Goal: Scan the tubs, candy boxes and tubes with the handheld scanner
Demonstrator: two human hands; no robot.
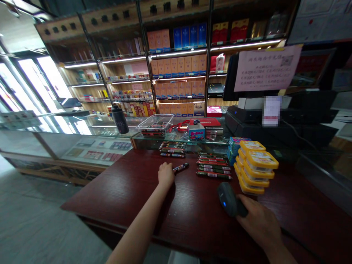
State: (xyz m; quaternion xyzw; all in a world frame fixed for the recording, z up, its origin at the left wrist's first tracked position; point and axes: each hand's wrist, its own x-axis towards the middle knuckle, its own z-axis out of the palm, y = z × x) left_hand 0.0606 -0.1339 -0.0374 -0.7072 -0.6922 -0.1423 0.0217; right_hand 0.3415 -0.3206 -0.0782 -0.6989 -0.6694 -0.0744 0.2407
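Note:
My left hand (166,173) reaches out over the dark red counter (132,198) and closes on one end of a thin wrapped stick (181,167). My right hand (260,223) grips the handle of a dark barcode scanner (228,198) with a small blue light, its head pointing toward the middle of the counter. A row of similar wrapped sticks (213,167) lies just beyond the scanner, and another small pile (172,149) lies further back.
Stacked yellow-lidded tubs (257,165) stand right of the sticks. A glass display counter (90,135) carries a black bottle (120,120), a clear plastic tray (156,125) and a small box (196,131). A register with a screen and pink notice (266,68) sits at right. Shelves of boxed goods fill the back wall.

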